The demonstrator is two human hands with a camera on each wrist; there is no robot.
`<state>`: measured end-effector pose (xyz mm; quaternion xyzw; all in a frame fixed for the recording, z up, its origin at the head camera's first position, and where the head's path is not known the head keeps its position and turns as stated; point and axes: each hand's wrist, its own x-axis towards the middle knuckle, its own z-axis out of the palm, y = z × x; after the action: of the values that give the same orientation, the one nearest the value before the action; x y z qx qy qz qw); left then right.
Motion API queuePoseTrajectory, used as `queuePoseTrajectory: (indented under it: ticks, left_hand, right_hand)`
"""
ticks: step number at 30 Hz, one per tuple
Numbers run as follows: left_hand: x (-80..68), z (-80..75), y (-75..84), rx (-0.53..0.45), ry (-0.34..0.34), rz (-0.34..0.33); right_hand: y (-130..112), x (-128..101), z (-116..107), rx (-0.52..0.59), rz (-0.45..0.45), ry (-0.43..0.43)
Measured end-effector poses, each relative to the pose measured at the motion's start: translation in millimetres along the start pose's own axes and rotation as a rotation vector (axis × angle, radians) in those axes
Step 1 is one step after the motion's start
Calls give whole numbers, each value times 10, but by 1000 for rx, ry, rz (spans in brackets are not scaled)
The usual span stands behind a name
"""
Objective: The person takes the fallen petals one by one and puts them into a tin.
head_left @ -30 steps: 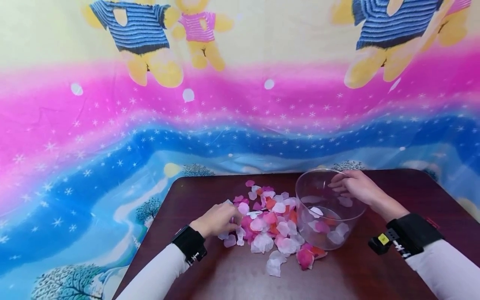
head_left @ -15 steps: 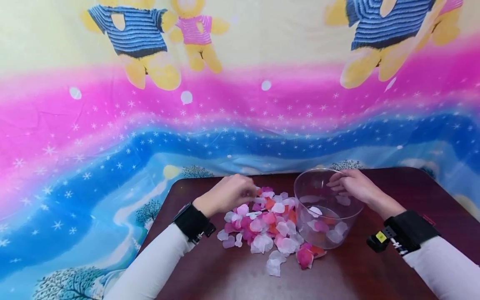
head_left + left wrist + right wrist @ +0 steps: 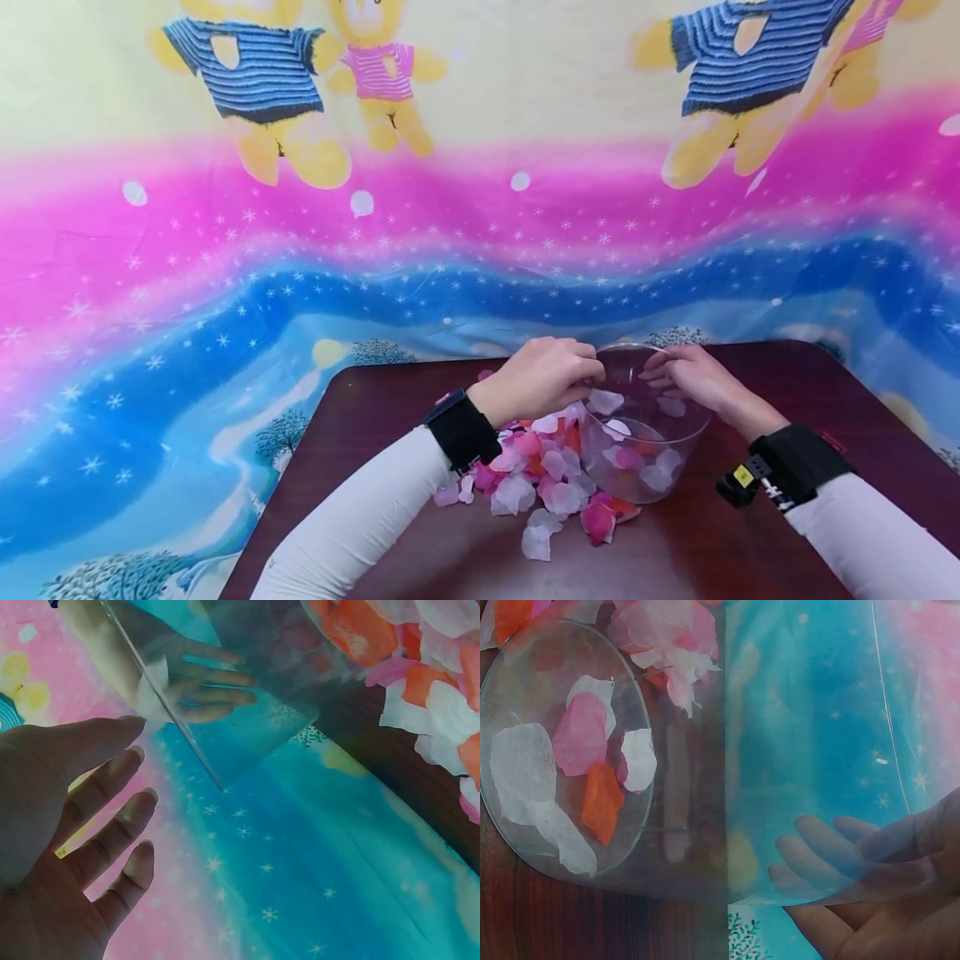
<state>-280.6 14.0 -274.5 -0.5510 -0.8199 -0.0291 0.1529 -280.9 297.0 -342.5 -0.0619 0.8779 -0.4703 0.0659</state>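
Observation:
A clear plastic bucket [image 3: 678,429] stands on the table with several white, pink and orange artificial petals [image 3: 581,742] on its bottom. My right hand [image 3: 701,379] grips its far right rim, the thumb and fingers on either side of the clear wall. Over the left rim is my left hand [image 3: 547,379], its fingers loosely bent and the thumb apart from them in the left wrist view. Nothing sits between those fingers. A white petal [image 3: 606,402] is just below the left fingertips, at the bucket's upper wall. A heap of loose petals [image 3: 517,492] lies left of the bucket, partly hidden by the left hand.
The dark brown table [image 3: 465,550] ends at a rounded back edge. Behind it hangs a colourful cloth [image 3: 450,208] with printed bears and snowflakes. A few petals [image 3: 600,521] lie in front of the bucket. Both wrists wear black straps with cameras.
My left hand has moved right from the left side of the heap, over the petals, to the bucket's rim. A white petal now shows below its fingers. My right hand keeps its grip on the bucket.

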Motion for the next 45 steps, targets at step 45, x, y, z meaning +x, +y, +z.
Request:
queuePoseTrajectory:
  ticks: [45]
  left_hand:
    - [-1294, 277, -653, -194, -273, -358]
  right_hand:
    - [3, 1, 5, -1, -14, 6]
